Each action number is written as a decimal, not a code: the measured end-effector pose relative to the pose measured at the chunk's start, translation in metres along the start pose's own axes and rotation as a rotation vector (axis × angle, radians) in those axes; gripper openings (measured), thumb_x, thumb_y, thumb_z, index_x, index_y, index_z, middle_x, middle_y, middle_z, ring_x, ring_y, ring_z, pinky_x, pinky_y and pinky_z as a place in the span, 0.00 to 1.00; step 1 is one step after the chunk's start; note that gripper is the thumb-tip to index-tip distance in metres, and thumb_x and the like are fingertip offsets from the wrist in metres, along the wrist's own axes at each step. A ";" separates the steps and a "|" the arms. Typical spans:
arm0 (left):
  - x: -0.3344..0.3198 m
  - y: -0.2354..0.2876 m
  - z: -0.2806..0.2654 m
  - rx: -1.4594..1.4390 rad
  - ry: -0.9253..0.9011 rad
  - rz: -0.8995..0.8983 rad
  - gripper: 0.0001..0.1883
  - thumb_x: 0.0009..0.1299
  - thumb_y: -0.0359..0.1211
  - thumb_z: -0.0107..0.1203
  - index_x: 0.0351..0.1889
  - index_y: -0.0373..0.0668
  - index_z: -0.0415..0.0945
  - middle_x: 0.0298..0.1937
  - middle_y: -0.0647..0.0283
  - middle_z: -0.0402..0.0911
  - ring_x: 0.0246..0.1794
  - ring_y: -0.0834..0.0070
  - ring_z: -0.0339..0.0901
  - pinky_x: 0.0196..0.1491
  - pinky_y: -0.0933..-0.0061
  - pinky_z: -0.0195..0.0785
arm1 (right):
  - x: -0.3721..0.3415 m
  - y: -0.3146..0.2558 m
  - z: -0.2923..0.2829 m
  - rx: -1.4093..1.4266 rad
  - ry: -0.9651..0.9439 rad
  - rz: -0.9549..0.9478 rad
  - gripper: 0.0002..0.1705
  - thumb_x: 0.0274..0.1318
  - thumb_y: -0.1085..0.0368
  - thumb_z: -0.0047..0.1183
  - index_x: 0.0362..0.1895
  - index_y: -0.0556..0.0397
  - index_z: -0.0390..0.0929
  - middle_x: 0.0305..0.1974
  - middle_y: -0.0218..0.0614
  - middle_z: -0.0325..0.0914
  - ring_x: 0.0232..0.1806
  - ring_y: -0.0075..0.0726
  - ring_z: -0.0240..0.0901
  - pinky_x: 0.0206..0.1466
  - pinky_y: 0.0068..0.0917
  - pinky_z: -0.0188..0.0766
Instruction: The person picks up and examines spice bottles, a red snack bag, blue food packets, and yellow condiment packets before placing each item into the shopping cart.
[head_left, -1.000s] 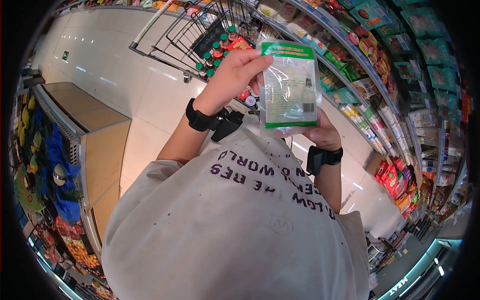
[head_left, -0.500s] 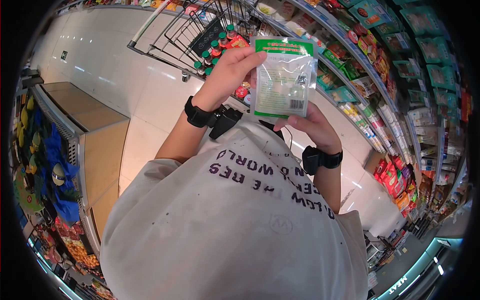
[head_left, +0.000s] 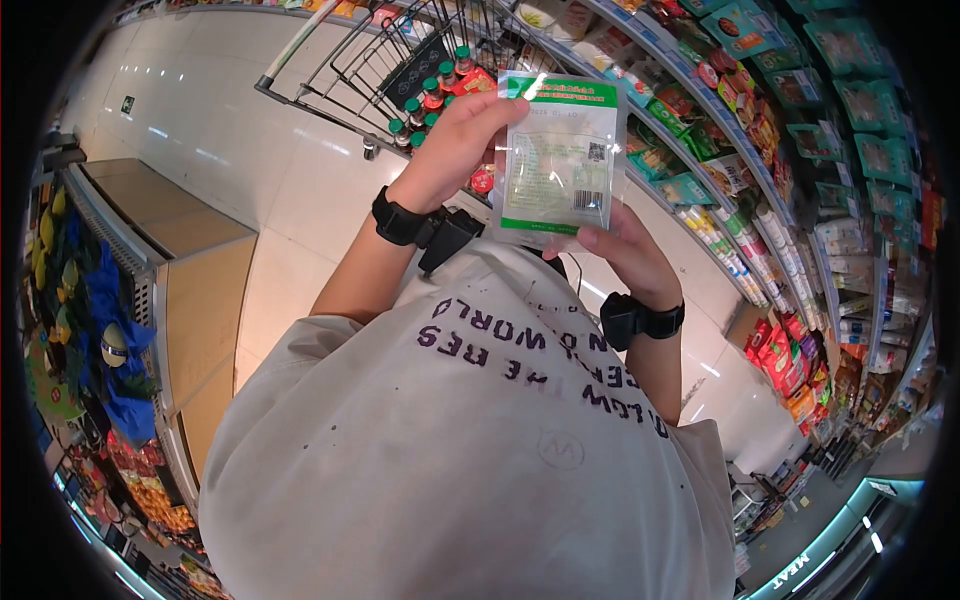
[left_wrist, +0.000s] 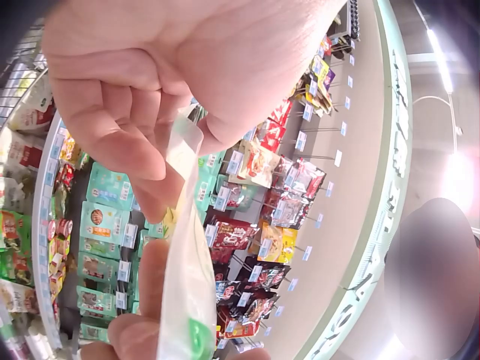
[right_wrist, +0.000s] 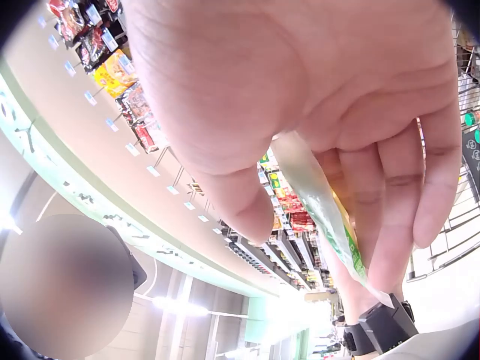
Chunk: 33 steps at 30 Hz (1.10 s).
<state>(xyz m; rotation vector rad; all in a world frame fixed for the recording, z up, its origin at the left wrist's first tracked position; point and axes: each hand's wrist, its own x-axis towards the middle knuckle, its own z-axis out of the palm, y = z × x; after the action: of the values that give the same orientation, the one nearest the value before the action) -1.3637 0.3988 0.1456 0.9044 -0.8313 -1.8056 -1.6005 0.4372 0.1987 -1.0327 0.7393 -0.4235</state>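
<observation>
A clear, flat plastic food pouch (head_left: 550, 170) with green bands at top and bottom, small print and a barcode is held up before the chest in the head view. My left hand (head_left: 450, 150) pinches its upper left edge, the thumb across the printed face. At the lower right corner my right hand (head_left: 640, 262) holds it, thumb by the bottom edge and fingers behind. Edge-on in the left wrist view, the pouch (left_wrist: 191, 277) runs down from the left thumb and fingers. In the right wrist view, the pouch (right_wrist: 319, 202) lies between the right thumb and fingers.
A wire shopping cart (head_left: 345, 95) with several green-capped bottles (head_left: 430, 100) stands just beyond the left hand. Shelves of packaged food (head_left: 720, 150) curve along the right. A wooden-sided display stand (head_left: 205, 290) is at the left, on the pale tiled floor (head_left: 230, 100).
The pouch has risen and shifted slightly left, and its tilt has changed. My right hand has moved up a little with its lower edge. The left hand keeps its pinch.
</observation>
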 end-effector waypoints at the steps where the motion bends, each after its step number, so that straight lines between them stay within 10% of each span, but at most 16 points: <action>1: -0.002 0.000 0.001 -0.001 0.002 -0.001 0.15 0.74 0.40 0.48 0.48 0.38 0.76 0.38 0.68 0.81 0.34 0.85 0.77 0.35 0.80 0.71 | 0.000 0.000 0.001 0.016 0.002 -0.002 0.26 0.64 0.64 0.50 0.62 0.61 0.61 0.51 0.39 0.75 0.47 0.33 0.77 0.54 0.31 0.71; 13: 0.008 -0.005 -0.025 -0.069 0.126 -0.038 0.13 0.73 0.40 0.48 0.42 0.40 0.77 0.33 0.68 0.81 0.32 0.82 0.78 0.37 0.77 0.73 | 0.027 0.011 -0.006 0.086 0.010 0.058 0.30 0.64 0.61 0.50 0.66 0.58 0.59 0.54 0.38 0.73 0.46 0.30 0.77 0.53 0.27 0.71; 19: 0.004 0.005 -0.042 0.309 0.278 0.075 0.11 0.73 0.37 0.49 0.38 0.38 0.76 0.26 0.69 0.77 0.26 0.83 0.79 0.27 0.80 0.72 | 0.062 0.060 -0.012 -0.490 0.362 -0.132 0.41 0.60 0.56 0.57 0.71 0.54 0.52 0.67 0.42 0.61 0.52 0.31 0.74 0.48 0.27 0.73; 27: 0.024 -0.072 -0.041 0.912 0.386 0.115 0.14 0.73 0.34 0.48 0.35 0.30 0.76 0.23 0.60 0.79 0.29 0.75 0.84 0.29 0.77 0.76 | 0.110 0.121 -0.035 -0.372 0.204 -0.049 0.58 0.47 0.54 0.67 0.73 0.57 0.42 0.69 0.51 0.54 0.62 0.53 0.65 0.61 0.38 0.67; 33: 0.045 -0.119 -0.033 0.430 0.358 -0.189 0.15 0.74 0.35 0.45 0.40 0.31 0.75 0.33 0.58 0.81 0.32 0.71 0.84 0.31 0.75 0.79 | 0.136 0.202 -0.066 -0.446 0.356 -0.220 0.62 0.42 0.59 0.66 0.74 0.56 0.36 0.67 0.54 0.56 0.64 0.59 0.61 0.67 0.41 0.58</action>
<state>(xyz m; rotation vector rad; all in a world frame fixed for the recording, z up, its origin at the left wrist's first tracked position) -1.4003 0.3931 0.0192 1.5767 -0.9387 -1.5732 -1.5591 0.4039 -0.0485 -1.4873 1.0730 -0.6620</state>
